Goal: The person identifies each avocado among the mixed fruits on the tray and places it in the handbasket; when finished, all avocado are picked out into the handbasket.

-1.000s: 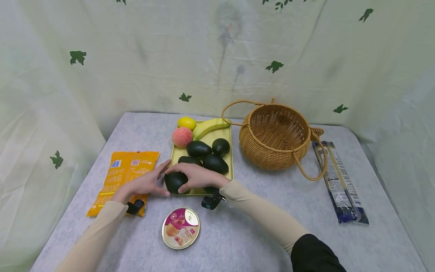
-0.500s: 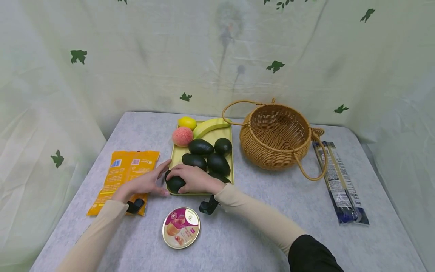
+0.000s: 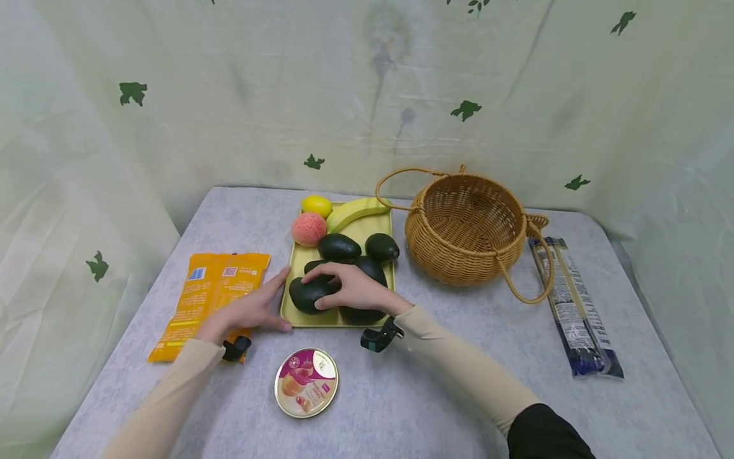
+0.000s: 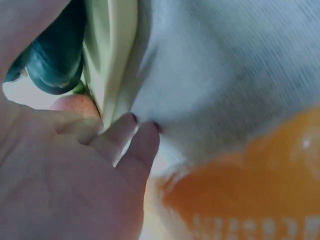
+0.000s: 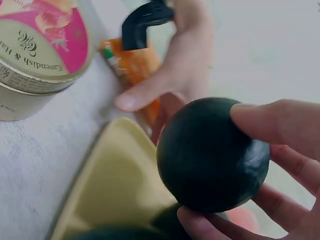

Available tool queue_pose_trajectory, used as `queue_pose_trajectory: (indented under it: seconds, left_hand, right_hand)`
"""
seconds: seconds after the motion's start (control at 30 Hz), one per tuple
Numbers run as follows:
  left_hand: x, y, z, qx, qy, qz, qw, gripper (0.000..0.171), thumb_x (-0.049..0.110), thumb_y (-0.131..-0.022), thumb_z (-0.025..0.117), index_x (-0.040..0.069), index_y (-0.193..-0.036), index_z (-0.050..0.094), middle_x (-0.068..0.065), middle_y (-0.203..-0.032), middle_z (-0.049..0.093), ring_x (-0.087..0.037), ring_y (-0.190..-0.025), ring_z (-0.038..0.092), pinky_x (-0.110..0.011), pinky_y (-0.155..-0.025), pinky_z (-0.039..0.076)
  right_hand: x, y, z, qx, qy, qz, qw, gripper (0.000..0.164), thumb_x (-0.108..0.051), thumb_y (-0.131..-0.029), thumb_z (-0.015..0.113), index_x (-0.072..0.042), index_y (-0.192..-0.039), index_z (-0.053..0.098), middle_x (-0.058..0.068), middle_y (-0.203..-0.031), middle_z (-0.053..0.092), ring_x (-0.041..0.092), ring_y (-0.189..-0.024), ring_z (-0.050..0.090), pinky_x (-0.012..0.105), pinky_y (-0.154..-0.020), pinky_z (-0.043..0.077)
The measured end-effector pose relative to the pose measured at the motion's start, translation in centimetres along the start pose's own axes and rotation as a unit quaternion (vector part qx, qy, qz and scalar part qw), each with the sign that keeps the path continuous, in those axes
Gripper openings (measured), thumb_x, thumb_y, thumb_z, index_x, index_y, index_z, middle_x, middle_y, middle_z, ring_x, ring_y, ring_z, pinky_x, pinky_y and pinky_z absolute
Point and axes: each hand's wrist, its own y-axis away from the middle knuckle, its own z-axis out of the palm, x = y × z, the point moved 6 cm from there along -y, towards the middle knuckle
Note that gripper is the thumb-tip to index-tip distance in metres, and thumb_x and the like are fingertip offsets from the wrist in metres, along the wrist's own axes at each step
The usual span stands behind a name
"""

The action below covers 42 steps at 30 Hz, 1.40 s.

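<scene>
My right hand grips a dark green avocado over the front of the yellow tray. In the right wrist view this avocado sits between thumb and fingers, above the tray's floor. My left hand lies along the tray's left edge with fingers extended; the left wrist view shows its fingertips beside the tray's wall. Several more avocados fill the tray, some partly hidden behind my right hand. One avocado overlaps the tray's right rim. A lemon, a pink peach-like fruit and a banana occupy the back.
An orange packet lies left of the tray, partly under my left wrist. In front stands a round tin. A wicker basket with raised handles is right of the tray, and a long blue packet lies beyond it.
My right hand, with the avocado, has moved right and slightly back from the tray's front left corner. The back right avocado has shifted right onto the rim. My left hand stays nearly still.
</scene>
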Motion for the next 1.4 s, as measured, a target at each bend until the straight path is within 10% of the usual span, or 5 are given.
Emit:
queue_pose_trajectory:
  seconds: [0.6, 1.4]
  left_hand:
    - [1.1, -1.2, 0.1, 0.003, -0.050, -0.005, 0.9987, 0.121, 0.023, -0.070, 0.087, -0.013, -0.146, 0.000, -0.031, -0.154, -0.001, -0.045, -0.140, 0.007, -0.057, -0.112, 0.009]
    - [0.8, -1.0, 0.2, -0.005, -0.064, -0.008, 0.9979, 0.120, 0.030, -0.071, 0.086, -0.011, -0.148, 0.004, -0.028, -0.155, -0.001, -0.043, -0.141, 0.007, -0.055, -0.112, 0.010]
  right_hand:
    - [1.9, 8.1, -8.5, 0.065, -0.246, 0.057, 0.965, 0.048, -0.014, -0.091, 0.064, -0.017, -0.137, 0.051, 0.000, -0.143, 0.040, 0.028, -0.122, 0.049, 0.045, -0.099, 0.041]
    - [0.8, 13.6, -15.3, 0.103, -0.345, 0.008, 0.933, 0.046, -0.001, -0.096, 0.045, -0.023, -0.136, 0.050, 0.010, -0.145, 0.033, 0.026, -0.116, 0.046, 0.029, -0.082, 0.046]
